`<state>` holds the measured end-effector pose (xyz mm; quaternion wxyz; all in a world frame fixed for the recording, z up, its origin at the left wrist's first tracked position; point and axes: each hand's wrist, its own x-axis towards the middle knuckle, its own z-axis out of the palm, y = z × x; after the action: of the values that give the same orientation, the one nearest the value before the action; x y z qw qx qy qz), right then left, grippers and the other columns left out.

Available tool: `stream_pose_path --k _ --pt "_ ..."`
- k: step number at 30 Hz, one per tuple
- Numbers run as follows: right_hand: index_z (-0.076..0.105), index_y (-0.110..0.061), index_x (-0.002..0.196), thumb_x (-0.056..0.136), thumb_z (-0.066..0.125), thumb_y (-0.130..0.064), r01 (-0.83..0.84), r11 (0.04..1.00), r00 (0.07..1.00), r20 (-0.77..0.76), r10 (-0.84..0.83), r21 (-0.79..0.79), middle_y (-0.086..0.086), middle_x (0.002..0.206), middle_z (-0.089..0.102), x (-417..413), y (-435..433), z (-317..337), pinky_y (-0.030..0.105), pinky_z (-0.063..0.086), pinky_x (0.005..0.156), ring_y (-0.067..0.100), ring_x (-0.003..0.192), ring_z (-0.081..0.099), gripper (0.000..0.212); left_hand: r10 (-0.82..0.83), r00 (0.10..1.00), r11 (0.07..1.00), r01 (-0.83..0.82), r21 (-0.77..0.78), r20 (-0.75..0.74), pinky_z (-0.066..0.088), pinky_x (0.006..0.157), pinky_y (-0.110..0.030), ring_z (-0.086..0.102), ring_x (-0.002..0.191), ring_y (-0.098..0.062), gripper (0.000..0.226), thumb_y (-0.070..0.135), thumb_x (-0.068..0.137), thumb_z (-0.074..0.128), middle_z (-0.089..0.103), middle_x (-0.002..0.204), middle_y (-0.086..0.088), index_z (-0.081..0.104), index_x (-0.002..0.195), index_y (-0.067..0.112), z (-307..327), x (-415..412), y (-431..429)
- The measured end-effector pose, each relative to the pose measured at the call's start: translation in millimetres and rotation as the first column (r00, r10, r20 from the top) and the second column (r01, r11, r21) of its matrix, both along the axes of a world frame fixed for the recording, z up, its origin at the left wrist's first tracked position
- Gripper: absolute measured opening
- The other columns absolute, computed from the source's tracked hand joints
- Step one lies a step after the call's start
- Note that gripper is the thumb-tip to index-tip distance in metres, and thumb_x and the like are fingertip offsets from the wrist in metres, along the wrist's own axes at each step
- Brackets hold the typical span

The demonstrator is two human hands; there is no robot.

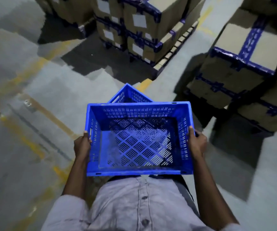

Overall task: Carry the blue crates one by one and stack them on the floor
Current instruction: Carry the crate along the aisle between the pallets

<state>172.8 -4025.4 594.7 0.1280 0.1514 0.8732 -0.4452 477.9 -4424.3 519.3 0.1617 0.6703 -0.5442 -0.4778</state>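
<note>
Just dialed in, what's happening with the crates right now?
A person is holding an empty blue crate in front of them, the left hand on one short side and the right hand on the other. Beyond it a second crate sits lower, turned at an angle and mostly hidden. Taped cardboard boxes are stacked on pallets around the concrete floor.

The open blue perforated plastic crate [138, 139] is held level in front of the grey buttoned shirt [134, 205]. The left hand [82, 145] is placed on its left wall and the right hand [196, 142] on its right wall. A second blue perforated crate [129, 95] is seen beyond its far wall, lower down, on the grey concrete floor [51, 89]. Stacked taped cardboard boxes [139, 25] are found farther beyond the held crate, and more taped cardboard boxes [244, 64] to its right.
</note>
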Motion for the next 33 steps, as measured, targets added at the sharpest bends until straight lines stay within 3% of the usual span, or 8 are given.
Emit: stream_pose_path --k 4,10,16,21,27,33 --pt "0.080 -0.021 0.126 0.093 0.058 -0.074 0.072 0.997 0.997 -0.039 -0.071 0.017 0.005 0.112 0.082 9 -12 -7 0.048 0.061 0.098 0.030 0.106 0.076 0.066 -0.067 0.998 0.998 0.067 0.007 -0.011 0.052 0.072 -0.042 0.063 0.064 -0.027 0.056 0.060 0.108 0.064 0.071 0.068 -0.008 0.076 0.077 0.015 -3 -30 -42" --pt "0.079 -0.017 0.127 0.105 0.065 -0.052 0.192 0.980 0.981 -0.030 -0.191 0.051 0.010 0.115 0.081 12 -31 -7 0.035 0.052 0.091 0.031 0.107 0.074 0.043 -0.220 0.975 0.975 0.220 0.015 0.000 0.052 0.070 -0.044 0.062 0.060 -0.028 0.053 0.060 0.107 0.065 0.071 0.068 -0.007 0.078 0.081 0.015 -7 -93 -91" --pt "0.081 -0.020 0.125 0.097 0.065 -0.061 0.274 0.961 0.961 0.024 -0.274 -0.018 0.006 0.113 0.083 -3 -48 -38 0.046 0.060 0.099 0.031 0.107 0.076 0.052 -0.282 0.959 0.959 0.282 -0.016 -0.006 0.050 0.069 -0.041 0.058 0.059 -0.026 0.056 0.060 0.108 0.064 0.069 0.070 -0.011 0.077 0.082 0.011 0 -121 -115" --pt "0.078 -0.020 0.131 0.103 0.065 -0.057 0.267 0.963 0.962 0.064 -0.265 -0.023 0.003 0.116 0.080 -14 -67 -53 0.035 0.055 0.093 0.024 0.104 0.073 0.048 -0.329 0.944 0.944 0.330 -0.012 0.027 0.054 0.072 -0.044 0.062 0.062 -0.028 0.063 0.069 0.102 0.062 0.069 0.067 -0.011 0.077 0.080 0.012 -5 -151 -148" --pt "0.075 -0.029 0.127 0.099 0.056 -0.064 0.222 0.975 0.972 0.080 -0.222 0.003 -0.001 0.111 0.081 -40 -75 -102 0.053 0.063 0.095 0.028 0.101 0.077 0.049 -0.436 0.899 0.900 0.435 0.036 0.037 0.051 0.069 -0.040 0.061 0.062 -0.028 0.060 0.059 0.113 0.059 0.069 0.073 -0.013 0.072 0.083 0.009 -23 -206 -173" --pt "0.070 -0.018 0.130 0.110 0.048 -0.050 0.210 0.968 0.973 0.068 -0.220 0.139 0.010 0.121 0.078 -40 -98 -112 0.044 0.056 0.096 0.035 0.111 0.071 0.044 -0.602 0.794 0.798 0.600 0.056 0.086 0.053 0.079 -0.045 0.067 0.075 -0.030 0.064 0.067 0.115 0.045 0.072 0.080 -0.006 0.072 0.100 0.012 -59 -231 -198"
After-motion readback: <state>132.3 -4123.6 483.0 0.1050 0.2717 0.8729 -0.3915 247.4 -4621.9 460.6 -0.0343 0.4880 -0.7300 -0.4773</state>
